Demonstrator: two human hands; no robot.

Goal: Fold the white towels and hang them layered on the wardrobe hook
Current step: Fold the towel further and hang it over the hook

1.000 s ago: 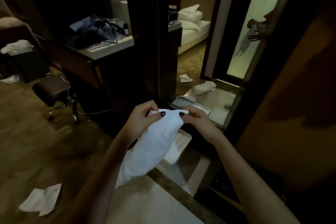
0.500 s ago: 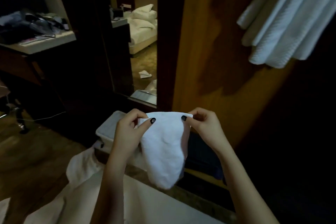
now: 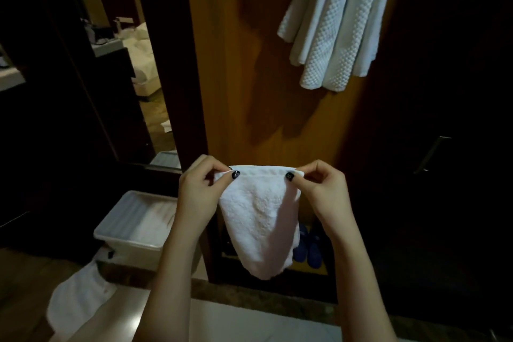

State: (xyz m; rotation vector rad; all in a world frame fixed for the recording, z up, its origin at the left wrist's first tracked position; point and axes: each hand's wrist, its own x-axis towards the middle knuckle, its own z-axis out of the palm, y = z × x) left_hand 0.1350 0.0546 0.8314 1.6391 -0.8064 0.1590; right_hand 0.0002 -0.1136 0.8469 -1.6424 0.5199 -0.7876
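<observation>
A small folded white towel (image 3: 261,216) hangs in front of me by its top edge. My left hand (image 3: 202,191) pinches the top left corner and my right hand (image 3: 319,189) pinches the top right corner. Higher up on the right, white waffle-textured towels (image 3: 333,22) hang in layers inside the open wardrobe; whatever they hang from is out of frame. The orange-brown wardrobe panel (image 3: 249,36) stands behind the held towel.
A white plastic bin (image 3: 133,228) sits on the floor at lower left, with white cloth (image 3: 77,308) lying beside it. Blue shoes (image 3: 308,247) rest on the wardrobe bottom. A mirror (image 3: 133,64) on the left reflects a bed. A dark door with a handle (image 3: 431,153) stands at right.
My view has swung right and up, from the mirror to the wardrobe interior with its hanging towels. Both hands keep pinching the towel's top corners and have drawn its top edge wider.
</observation>
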